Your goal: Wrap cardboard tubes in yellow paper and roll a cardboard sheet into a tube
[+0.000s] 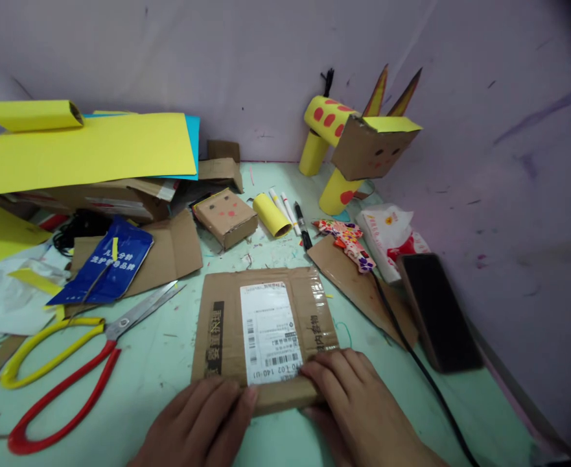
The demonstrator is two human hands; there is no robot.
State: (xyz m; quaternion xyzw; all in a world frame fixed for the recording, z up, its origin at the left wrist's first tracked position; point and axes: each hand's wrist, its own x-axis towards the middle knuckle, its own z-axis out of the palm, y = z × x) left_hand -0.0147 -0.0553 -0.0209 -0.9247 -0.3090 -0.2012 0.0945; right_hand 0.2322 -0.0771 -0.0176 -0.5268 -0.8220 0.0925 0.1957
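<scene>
A flat brown cardboard piece point(275, 279) with a white printed shipping label point(270, 331) lies on the table in front of me. Its near edge is bent up into a narrow fold. My left hand point(202, 421) pinches this edge at the left corner, thumb and fingers pressed together. At the right corner my right hand point(358, 402) grips the same edge, fingers on top and thumb underneath. Left of the cardboard rest large scissors point(120, 327) with one yellow and one red handle, blades almost closed.
Behind stand a spotted yellow paper-tube animal point(331, 120) with a cardboard head, a small cardboard box point(227, 217) and a yellow tube point(271, 215). A glue gun point(348, 240) with a black cord, tissues point(387, 233) and a phone point(438, 311) lie right. Yellow sheets point(95, 146) are stacked left.
</scene>
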